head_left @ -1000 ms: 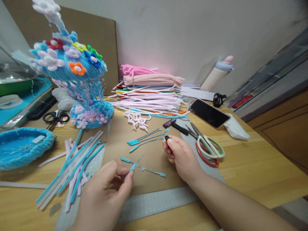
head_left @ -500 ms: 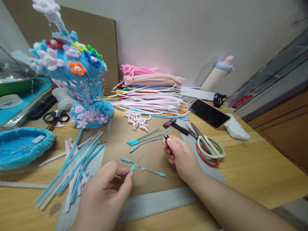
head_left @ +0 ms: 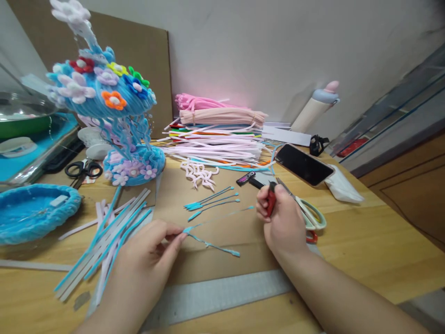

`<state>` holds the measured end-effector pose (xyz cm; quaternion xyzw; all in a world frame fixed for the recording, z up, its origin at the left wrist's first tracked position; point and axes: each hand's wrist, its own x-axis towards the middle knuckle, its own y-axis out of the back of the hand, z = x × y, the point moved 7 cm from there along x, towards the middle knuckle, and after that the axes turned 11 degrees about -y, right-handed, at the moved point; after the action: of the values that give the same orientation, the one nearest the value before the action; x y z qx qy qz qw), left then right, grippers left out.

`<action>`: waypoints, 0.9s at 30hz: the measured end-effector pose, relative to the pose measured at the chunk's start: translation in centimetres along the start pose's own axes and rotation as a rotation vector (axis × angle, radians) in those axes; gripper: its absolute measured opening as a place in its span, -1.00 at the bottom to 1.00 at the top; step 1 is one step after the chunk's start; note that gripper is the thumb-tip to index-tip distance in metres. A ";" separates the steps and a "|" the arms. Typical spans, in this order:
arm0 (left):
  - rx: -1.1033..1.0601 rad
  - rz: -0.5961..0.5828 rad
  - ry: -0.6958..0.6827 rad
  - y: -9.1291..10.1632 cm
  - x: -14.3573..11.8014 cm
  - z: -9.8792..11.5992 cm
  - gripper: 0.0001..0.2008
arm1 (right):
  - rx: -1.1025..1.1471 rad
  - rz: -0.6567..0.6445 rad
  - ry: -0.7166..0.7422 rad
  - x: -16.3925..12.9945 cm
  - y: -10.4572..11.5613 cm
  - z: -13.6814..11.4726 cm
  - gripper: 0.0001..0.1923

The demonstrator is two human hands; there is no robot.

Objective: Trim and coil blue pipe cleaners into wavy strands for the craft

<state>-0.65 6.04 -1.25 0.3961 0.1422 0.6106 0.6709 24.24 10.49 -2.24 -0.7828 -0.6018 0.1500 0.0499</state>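
Note:
My left hand (head_left: pixel 156 246) is closed in a pinch on the fuzzy blue end of a pipe cleaner (head_left: pixel 188 229). Its thin bare middle runs up and right to a small blue tip. A similar pipe cleaner (head_left: pixel 212 245) lies on the cardboard just by my left fingertips. My right hand (head_left: pixel 283 213) is closed around what looks like a red lighter (head_left: pixel 271 199) with a black top, held upright beyond the far tip. Several thinned blue pipe cleaners (head_left: pixel 212 199) lie farther back on the brown cardboard (head_left: pixel 239 269).
Scissors (head_left: pixel 309 213) lie behind my right hand, near a phone (head_left: pixel 304 163). Pipe-cleaner bundles (head_left: pixel 222 117) are stacked by the wall. At left stand a flowered blue jellyfish-like craft (head_left: pixel 104 93) and a blue fuzzy tray (head_left: pixel 38 188). Loose strips (head_left: pixel 100 246) lie beside my left arm.
My right hand has moved right and slightly back, away from the pipe cleaner, showing the lighter's red body. My left hand has shifted slightly left and up, swinging the held pipe cleaner flatter.

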 end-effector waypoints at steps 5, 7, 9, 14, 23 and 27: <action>0.203 -0.049 -0.108 -0.6 1.7 -0.2 -0.83 | 0.098 0.040 0.062 -0.2 0.5 -1.4 -0.68; 0.239 -0.066 -0.108 -1.4 2.2 -0.1 -0.82 | 0.092 0.025 0.055 -0.3 0.5 -1.5 -0.68; 0.239 -0.072 -0.098 -2.0 2.4 0.0 -0.81 | 0.089 0.008 0.047 -0.4 0.5 -1.4 -0.68; 0.212 -0.121 -0.219 -2.6 2.3 0.8 -0.76 | 0.097 -0.010 0.046 -0.4 0.5 -1.5 -0.67; 0.300 -0.365 -0.299 -3.2 1.2 1.2 -0.82 | 0.122 -0.027 0.038 -0.1 0.4 -1.5 -0.66; 0.221 -0.425 -0.276 -3.2 0.8 1.1 -0.88 | 0.120 -0.037 0.034 0.0 0.4 -1.3 -0.66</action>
<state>2.51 6.55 -2.52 0.5077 0.1951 0.3770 0.7497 25.00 10.54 -1.07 -0.7695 -0.6053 0.1717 0.1097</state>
